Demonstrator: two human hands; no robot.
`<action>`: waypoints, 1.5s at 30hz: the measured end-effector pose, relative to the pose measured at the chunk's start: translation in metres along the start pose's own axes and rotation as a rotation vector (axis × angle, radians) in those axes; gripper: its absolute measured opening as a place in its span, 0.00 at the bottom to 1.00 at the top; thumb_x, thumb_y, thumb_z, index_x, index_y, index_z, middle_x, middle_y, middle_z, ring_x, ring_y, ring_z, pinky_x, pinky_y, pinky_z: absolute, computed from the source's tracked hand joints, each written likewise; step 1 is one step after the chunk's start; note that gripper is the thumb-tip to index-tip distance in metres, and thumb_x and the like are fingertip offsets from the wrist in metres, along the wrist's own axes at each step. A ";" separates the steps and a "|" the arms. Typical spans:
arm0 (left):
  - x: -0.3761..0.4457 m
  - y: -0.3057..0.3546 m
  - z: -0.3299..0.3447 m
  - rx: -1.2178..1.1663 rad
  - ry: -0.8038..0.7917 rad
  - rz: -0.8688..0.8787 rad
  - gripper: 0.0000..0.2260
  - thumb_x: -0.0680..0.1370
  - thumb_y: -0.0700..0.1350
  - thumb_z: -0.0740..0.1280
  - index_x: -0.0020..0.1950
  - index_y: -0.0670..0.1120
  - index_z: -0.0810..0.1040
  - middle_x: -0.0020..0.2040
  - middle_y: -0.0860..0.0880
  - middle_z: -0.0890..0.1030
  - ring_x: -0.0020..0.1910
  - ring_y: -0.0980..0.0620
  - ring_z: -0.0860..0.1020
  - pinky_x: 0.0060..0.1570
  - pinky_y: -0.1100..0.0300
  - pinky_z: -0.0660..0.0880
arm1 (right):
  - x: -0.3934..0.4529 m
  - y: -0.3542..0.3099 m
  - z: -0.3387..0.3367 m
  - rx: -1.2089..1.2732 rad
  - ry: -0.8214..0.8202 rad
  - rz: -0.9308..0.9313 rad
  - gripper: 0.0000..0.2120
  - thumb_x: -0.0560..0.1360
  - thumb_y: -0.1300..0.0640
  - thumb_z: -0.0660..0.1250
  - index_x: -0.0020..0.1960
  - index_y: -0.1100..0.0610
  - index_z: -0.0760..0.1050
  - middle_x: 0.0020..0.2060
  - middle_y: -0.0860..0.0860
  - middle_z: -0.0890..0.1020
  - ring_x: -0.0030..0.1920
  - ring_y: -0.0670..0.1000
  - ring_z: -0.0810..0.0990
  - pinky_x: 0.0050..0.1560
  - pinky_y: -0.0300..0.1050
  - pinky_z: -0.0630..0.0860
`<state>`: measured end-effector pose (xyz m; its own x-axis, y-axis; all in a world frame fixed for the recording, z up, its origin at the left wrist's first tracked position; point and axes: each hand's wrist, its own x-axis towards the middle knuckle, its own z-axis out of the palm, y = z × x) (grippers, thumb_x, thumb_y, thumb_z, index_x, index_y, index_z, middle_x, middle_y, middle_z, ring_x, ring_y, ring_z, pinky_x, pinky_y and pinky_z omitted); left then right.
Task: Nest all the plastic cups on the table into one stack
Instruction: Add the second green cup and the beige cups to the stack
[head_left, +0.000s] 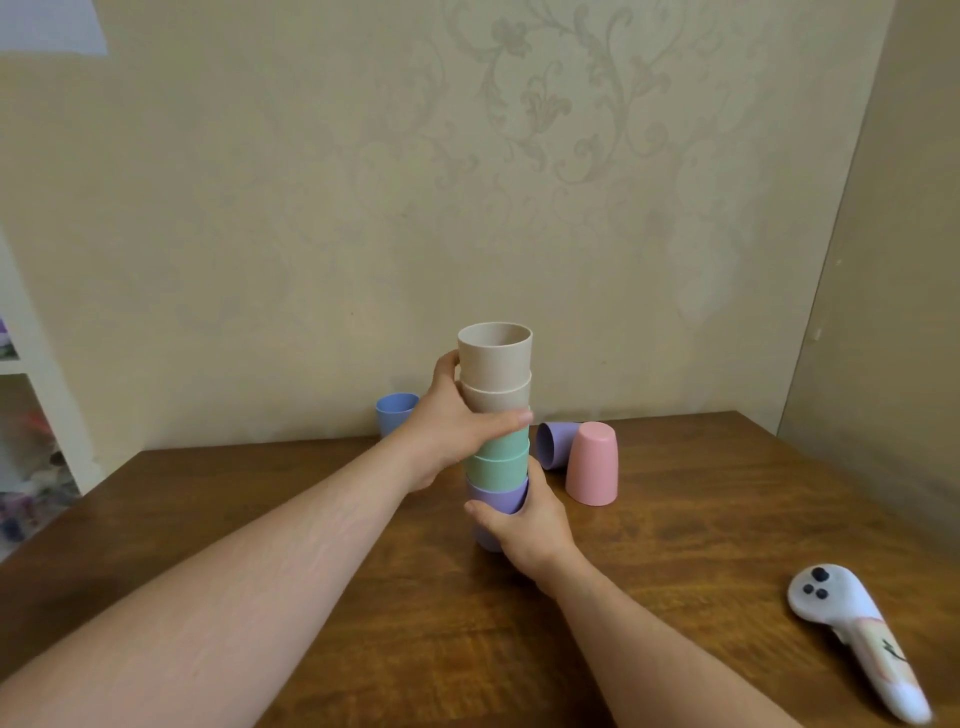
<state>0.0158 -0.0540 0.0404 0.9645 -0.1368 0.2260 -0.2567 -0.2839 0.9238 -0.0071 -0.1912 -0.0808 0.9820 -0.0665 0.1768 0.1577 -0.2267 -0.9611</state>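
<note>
Right hand (524, 535): I see fingers clenched round the purple base cup, frame centre.
Left hand (457, 431): wrapped tight on the stack (496, 415), mid-height.
Loose cups: pink cup (592, 462) upturned, purple cup (555, 444) tipped, blue cup (393, 413) behind.

head-worn view, forward-down, near table (675, 545)

My stack (496, 415) stands upright with mouths up: two beige cups on top, two green below, a purple one at the bottom. A blue cup (395, 413) stands upright behind it, a pink cup (592, 462) sits upside down (mouth on the table), and a purple cup (553, 442) lies tipped just beside it.
</note>
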 end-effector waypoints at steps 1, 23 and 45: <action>-0.003 -0.015 0.000 0.011 -0.022 -0.028 0.47 0.68 0.52 0.86 0.79 0.57 0.62 0.67 0.54 0.80 0.62 0.57 0.82 0.53 0.57 0.83 | 0.000 0.001 0.000 0.015 -0.006 -0.003 0.33 0.72 0.51 0.83 0.69 0.38 0.69 0.60 0.38 0.81 0.59 0.43 0.82 0.57 0.40 0.80; 0.001 -0.104 0.024 -0.155 0.207 0.048 0.43 0.70 0.39 0.84 0.81 0.50 0.67 0.59 0.56 0.86 0.55 0.62 0.85 0.56 0.61 0.80 | 0.078 -0.029 -0.100 -1.207 -0.075 0.108 0.19 0.83 0.53 0.59 0.74 0.44 0.71 0.71 0.54 0.71 0.66 0.66 0.77 0.58 0.57 0.78; -0.019 -0.106 0.020 -0.171 0.231 0.009 0.48 0.64 0.45 0.87 0.80 0.50 0.68 0.59 0.58 0.87 0.54 0.62 0.86 0.59 0.56 0.82 | 0.026 -0.028 -0.075 -0.535 -0.051 0.281 0.44 0.65 0.32 0.77 0.76 0.44 0.67 0.67 0.52 0.79 0.63 0.57 0.80 0.58 0.57 0.82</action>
<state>0.0233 -0.0406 -0.0684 0.9559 0.0870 0.2805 -0.2698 -0.1166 0.9558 0.0065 -0.2597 -0.0328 0.9843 -0.1511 -0.0914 -0.1697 -0.6653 -0.7271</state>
